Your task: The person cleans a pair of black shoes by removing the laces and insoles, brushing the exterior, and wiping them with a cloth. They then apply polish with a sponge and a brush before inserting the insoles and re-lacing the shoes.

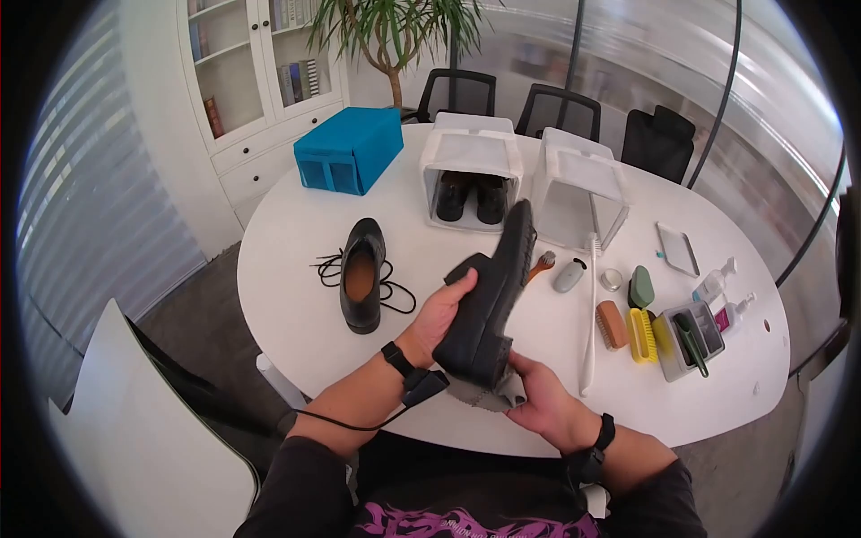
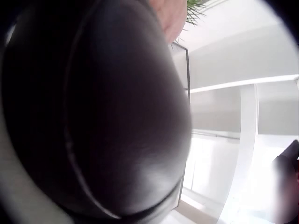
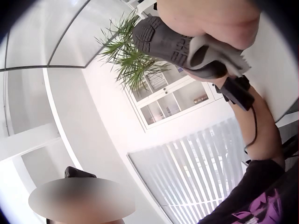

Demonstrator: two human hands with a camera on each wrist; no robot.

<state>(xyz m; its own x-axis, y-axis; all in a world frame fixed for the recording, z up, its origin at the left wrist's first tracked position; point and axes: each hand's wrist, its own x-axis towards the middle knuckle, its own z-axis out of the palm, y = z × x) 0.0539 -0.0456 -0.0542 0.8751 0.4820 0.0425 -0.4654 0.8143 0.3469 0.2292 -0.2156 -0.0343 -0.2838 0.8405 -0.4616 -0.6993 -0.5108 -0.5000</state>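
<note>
My left hand (image 1: pixel 439 316) grips a black leather shoe (image 1: pixel 480 318) by its side, holding it tilted above the table with the toe pointing away. In my right hand (image 1: pixel 549 401) a grey cloth (image 1: pixel 484 394) is pinched against the shoe's heel end. The right wrist view shows the treaded sole (image 3: pixel 159 41) and the bunched cloth (image 3: pixel 219 57) beside the heel. Dark leather (image 2: pixel 126 112) fills most of the left wrist view. A second black lace-up shoe (image 1: pixel 362 316) stands on the table to the left, its laces (image 1: pixel 401 298) spread loosely around it.
A blue box (image 1: pixel 345 148), a white box (image 1: pixel 471 143) with black shoes inside and another clear-sided box (image 1: pixel 574 193) stand at the back. Rightward lie a long white brush (image 1: pixel 589 332), an orange brush (image 1: pixel 612 325), a yellow brush (image 1: pixel 642 336), a grey caddy (image 1: pixel 679 354) and pump bottles (image 1: pixel 713 282).
</note>
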